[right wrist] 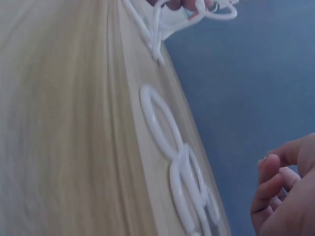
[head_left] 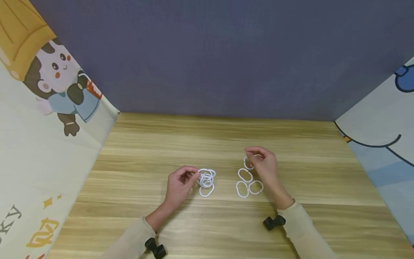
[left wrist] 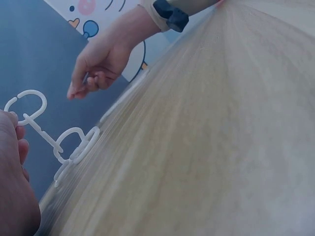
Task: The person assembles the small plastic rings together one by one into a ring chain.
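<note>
My left hand (head_left: 181, 183) pinches the top ring of a chain of white plastic ring links (head_left: 207, 180). In the left wrist view the pinched link (left wrist: 43, 101) is raised, and further links hang from it down to the wooden table. My right hand (head_left: 265, 166) hovers over several other white rings (head_left: 237, 189) on the table, partly covering the farthest one (head_left: 244, 162). Its fingers (right wrist: 269, 184) are loosely curled with nothing between them in the right wrist view.
The wooden table (head_left: 155, 144) ends at a dark blue back panel (head_left: 220, 61). Side panels with cartoon prints stand left (head_left: 32, 154) and right (head_left: 381, 165). A black device (head_left: 274, 222) is strapped to each wrist.
</note>
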Available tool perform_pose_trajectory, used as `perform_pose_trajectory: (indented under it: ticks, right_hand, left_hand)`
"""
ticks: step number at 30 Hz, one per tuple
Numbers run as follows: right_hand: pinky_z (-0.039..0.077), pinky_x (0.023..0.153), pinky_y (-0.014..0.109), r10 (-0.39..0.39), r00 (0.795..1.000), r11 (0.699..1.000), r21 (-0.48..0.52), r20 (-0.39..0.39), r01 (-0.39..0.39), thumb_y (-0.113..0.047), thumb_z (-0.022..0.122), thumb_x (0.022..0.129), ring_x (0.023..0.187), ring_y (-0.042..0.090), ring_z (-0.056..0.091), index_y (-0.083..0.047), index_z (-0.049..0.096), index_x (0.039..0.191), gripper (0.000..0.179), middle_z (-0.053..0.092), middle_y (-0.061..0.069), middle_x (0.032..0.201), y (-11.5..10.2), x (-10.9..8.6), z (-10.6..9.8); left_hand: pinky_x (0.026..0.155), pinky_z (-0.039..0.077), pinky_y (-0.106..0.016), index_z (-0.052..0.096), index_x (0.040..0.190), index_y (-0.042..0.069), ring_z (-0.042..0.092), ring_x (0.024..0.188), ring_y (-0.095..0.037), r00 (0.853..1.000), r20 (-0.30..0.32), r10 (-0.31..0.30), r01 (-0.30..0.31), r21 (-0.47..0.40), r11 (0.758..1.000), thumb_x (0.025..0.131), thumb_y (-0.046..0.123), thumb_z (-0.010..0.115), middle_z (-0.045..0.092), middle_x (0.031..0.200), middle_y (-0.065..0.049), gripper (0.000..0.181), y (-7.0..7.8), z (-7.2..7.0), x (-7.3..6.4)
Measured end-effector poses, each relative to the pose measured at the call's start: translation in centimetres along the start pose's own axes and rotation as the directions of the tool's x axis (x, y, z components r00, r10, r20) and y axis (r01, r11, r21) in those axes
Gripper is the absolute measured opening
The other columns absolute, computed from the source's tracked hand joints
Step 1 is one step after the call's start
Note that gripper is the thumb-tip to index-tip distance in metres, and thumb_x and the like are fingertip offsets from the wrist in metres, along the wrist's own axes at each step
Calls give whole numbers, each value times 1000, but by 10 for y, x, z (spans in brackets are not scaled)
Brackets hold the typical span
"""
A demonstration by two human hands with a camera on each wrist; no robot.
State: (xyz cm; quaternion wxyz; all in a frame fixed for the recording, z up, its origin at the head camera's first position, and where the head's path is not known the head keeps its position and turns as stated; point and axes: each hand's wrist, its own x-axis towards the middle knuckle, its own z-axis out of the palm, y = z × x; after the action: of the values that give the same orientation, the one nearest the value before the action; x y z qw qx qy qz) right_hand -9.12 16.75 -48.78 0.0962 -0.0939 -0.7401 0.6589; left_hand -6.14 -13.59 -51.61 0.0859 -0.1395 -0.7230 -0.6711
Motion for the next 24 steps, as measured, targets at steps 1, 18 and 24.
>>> perform_pose_trajectory:
  ticks: [1,18,24]
  right_hand:
    - [48,54,18,6,1000,1000,-7,-2,-6,4,74,101,59,7,59,12,76,118,19,72,-8,85,1,1,-1]
    - [50,61,14,-9,1000,978,-208,6,10,6,81,94,70,2,62,11,78,111,18,77,10,94,30,18,-17]
    - [47,59,13,-56,998,952,-302,12,57,6,83,92,68,1,58,10,80,107,15,75,13,90,36,22,-19]
  left_hand:
    - [58,41,-14,79,102,-3,56,69,-4,1000,1,0,0,0,1000,95,-6,81,70,79,-4,8,0,0,0]
    - [59,41,-14,78,102,-4,56,70,-4,1000,5,-2,2,-10,1000,95,-7,81,70,81,0,8,0,-2,-1]
    - [59,41,-14,79,103,-4,56,70,-5,1000,4,-4,4,-10,1000,96,-6,81,70,81,-1,8,0,-3,-1]
